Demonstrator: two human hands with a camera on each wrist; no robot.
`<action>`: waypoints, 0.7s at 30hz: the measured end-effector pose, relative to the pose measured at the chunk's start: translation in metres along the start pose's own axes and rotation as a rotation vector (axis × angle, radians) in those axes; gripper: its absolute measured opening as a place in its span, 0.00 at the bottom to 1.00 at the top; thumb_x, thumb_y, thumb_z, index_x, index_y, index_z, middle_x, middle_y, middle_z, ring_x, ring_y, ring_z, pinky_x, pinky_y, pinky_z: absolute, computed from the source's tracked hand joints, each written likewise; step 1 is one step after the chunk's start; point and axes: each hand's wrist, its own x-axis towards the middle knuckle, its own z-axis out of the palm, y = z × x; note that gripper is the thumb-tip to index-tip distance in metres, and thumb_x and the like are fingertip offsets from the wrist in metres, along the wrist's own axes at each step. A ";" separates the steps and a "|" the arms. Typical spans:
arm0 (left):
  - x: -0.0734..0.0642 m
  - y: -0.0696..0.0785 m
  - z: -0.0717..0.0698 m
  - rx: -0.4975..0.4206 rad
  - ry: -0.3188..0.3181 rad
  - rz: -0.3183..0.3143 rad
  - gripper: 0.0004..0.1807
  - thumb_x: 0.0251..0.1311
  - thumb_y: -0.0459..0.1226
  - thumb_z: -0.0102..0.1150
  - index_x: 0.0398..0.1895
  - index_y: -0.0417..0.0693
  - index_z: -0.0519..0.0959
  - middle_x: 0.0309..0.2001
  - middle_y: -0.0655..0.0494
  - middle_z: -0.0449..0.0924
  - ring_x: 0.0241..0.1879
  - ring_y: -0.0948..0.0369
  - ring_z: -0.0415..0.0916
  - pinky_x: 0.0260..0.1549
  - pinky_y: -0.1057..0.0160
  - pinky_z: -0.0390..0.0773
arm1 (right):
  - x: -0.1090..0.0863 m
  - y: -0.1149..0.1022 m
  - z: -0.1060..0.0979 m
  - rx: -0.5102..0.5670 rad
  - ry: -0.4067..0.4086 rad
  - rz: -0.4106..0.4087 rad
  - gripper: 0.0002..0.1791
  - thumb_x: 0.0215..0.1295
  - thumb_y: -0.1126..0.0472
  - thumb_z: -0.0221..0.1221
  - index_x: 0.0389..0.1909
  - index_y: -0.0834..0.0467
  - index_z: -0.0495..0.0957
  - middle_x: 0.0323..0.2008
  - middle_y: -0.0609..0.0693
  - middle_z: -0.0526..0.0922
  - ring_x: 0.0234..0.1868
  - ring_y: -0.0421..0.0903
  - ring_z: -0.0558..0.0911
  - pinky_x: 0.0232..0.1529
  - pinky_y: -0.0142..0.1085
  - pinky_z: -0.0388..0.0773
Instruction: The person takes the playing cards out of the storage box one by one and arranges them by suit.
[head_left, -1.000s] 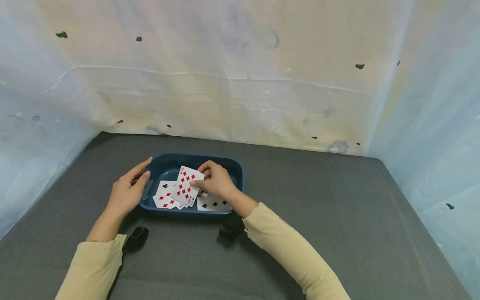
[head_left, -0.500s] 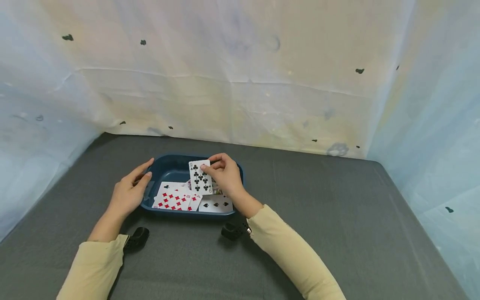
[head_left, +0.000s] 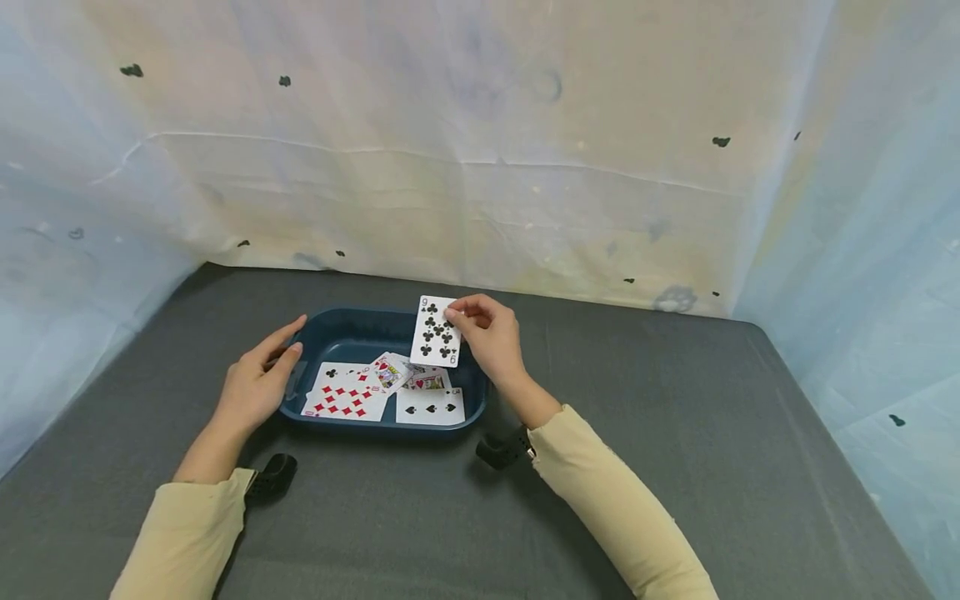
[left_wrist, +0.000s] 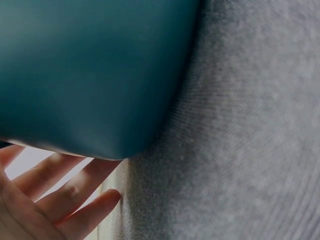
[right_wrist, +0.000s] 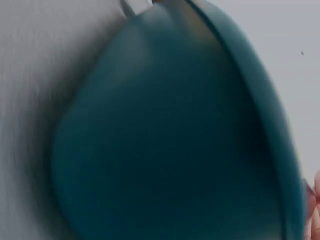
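Note:
A dark blue tray [head_left: 336,328] sits on the grey table and holds several face-up playing cards, among them a red diamonds card [head_left: 345,398] and a spades card [head_left: 431,405]. My right hand [head_left: 489,333] pinches a nine of clubs [head_left: 437,332] by its top corner and holds it upright above the tray's far right part. My left hand [head_left: 258,379] rests with straight fingers against the tray's left end. In the left wrist view the tray wall [left_wrist: 90,75] fills the frame with my fingers [left_wrist: 55,200] beside it. The right wrist view is a blur of the tray [right_wrist: 170,140].
The grey cloth-covered table [head_left: 675,433] stretches wide to the right and front of the tray. Pale stained sheets [head_left: 480,150] close off the back and both sides. Black wrist-camera mounts [head_left: 272,477] sit at both cuffs.
My right hand let go of the diamonds card, which now lies in the tray, picked out the nine of clubs and lifted it up and to the right. The left hand stayed put.

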 end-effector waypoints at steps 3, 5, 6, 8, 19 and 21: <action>0.000 0.000 0.000 0.004 0.003 -0.008 0.27 0.75 0.50 0.33 0.75 0.60 0.55 0.61 0.30 0.67 0.56 0.36 0.68 0.51 0.33 0.67 | 0.005 0.004 -0.014 0.022 0.028 0.027 0.08 0.60 0.64 0.65 0.38 0.64 0.83 0.27 0.52 0.80 0.24 0.36 0.76 0.28 0.29 0.76; 0.000 0.000 0.000 0.006 0.001 -0.013 0.27 0.75 0.50 0.33 0.75 0.60 0.54 0.62 0.30 0.67 0.56 0.36 0.67 0.51 0.33 0.67 | 0.008 0.009 -0.023 0.042 0.039 0.033 0.10 0.59 0.65 0.65 0.41 0.65 0.82 0.25 0.48 0.78 0.24 0.34 0.76 0.27 0.28 0.74; 0.000 0.000 0.000 0.005 -0.001 -0.014 0.27 0.75 0.50 0.33 0.75 0.60 0.54 0.62 0.30 0.66 0.56 0.36 0.67 0.51 0.33 0.67 | 0.010 0.011 -0.028 0.052 0.041 0.037 0.11 0.59 0.66 0.65 0.43 0.65 0.81 0.24 0.47 0.77 0.23 0.34 0.75 0.27 0.27 0.73; 0.000 0.000 0.000 0.003 -0.004 -0.019 0.28 0.75 0.50 0.33 0.75 0.60 0.54 0.62 0.30 0.66 0.57 0.36 0.67 0.52 0.33 0.67 | 0.012 0.016 -0.036 0.073 0.037 0.043 0.14 0.58 0.68 0.65 0.46 0.67 0.80 0.25 0.46 0.76 0.24 0.33 0.75 0.26 0.26 0.70; 0.001 -0.002 -0.001 0.003 -0.002 -0.002 0.27 0.75 0.50 0.33 0.75 0.60 0.54 0.61 0.30 0.67 0.56 0.36 0.68 0.50 0.34 0.68 | 0.016 0.046 -0.073 0.087 0.006 0.162 0.27 0.61 0.71 0.62 0.62 0.63 0.70 0.41 0.52 0.70 0.25 0.33 0.70 0.27 0.26 0.67; 0.001 -0.002 -0.001 0.006 -0.001 0.000 0.27 0.75 0.50 0.33 0.75 0.60 0.54 0.61 0.30 0.67 0.56 0.36 0.68 0.50 0.34 0.68 | 0.017 0.053 -0.077 0.046 0.007 0.180 0.27 0.61 0.69 0.62 0.63 0.62 0.70 0.43 0.52 0.70 0.26 0.35 0.67 0.27 0.27 0.65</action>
